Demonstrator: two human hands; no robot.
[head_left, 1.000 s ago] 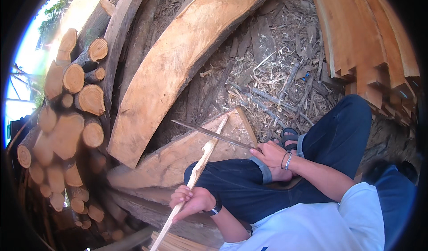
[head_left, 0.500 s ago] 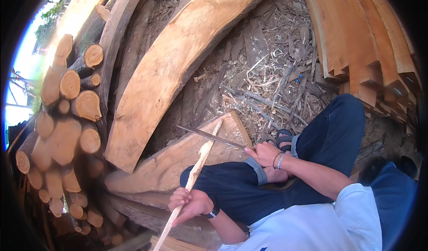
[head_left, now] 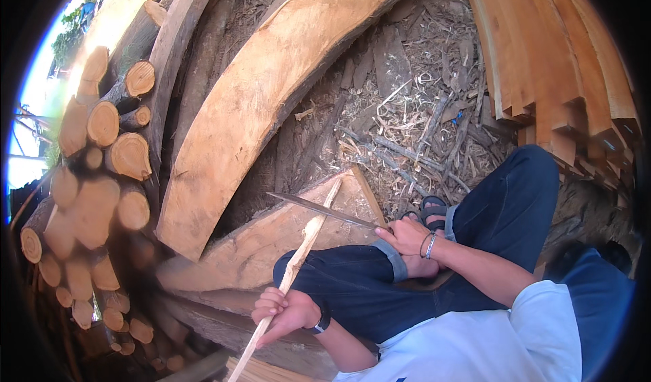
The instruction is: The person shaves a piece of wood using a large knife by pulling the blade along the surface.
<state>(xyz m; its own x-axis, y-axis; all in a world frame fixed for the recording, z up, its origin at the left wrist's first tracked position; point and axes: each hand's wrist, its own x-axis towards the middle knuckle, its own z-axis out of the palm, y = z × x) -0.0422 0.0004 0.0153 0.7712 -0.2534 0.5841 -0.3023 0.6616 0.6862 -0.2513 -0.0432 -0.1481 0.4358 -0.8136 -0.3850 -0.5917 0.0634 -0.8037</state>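
A pale, peeled wooden stick (head_left: 296, 263) slants up from the lower edge, knobbly along its middle. My left hand (head_left: 288, 314) is closed around its lower part, above my leg. In my right hand (head_left: 409, 235) is a long-bladed knife (head_left: 308, 204), its handle hidden by the fingers. The blade points left and crosses the stick just short of the far end. Whether the edge bites into the wood cannot be made out. Under the stick's far end lies a flat, pale wooden board (head_left: 237, 260) with an angular tip.
Cut logs (head_left: 129, 156) are stacked at the left. A large curved plank (head_left: 234, 134) arches across the back. Sawn boards (head_left: 536, 49) are piled at the far right. Wood shavings and bark (head_left: 413, 104) litter the ground ahead of my sandalled foot (head_left: 434, 209).
The view has shifted slightly. My right hand and the knife have moved very little, and my left hand keeps its grip on the stick.
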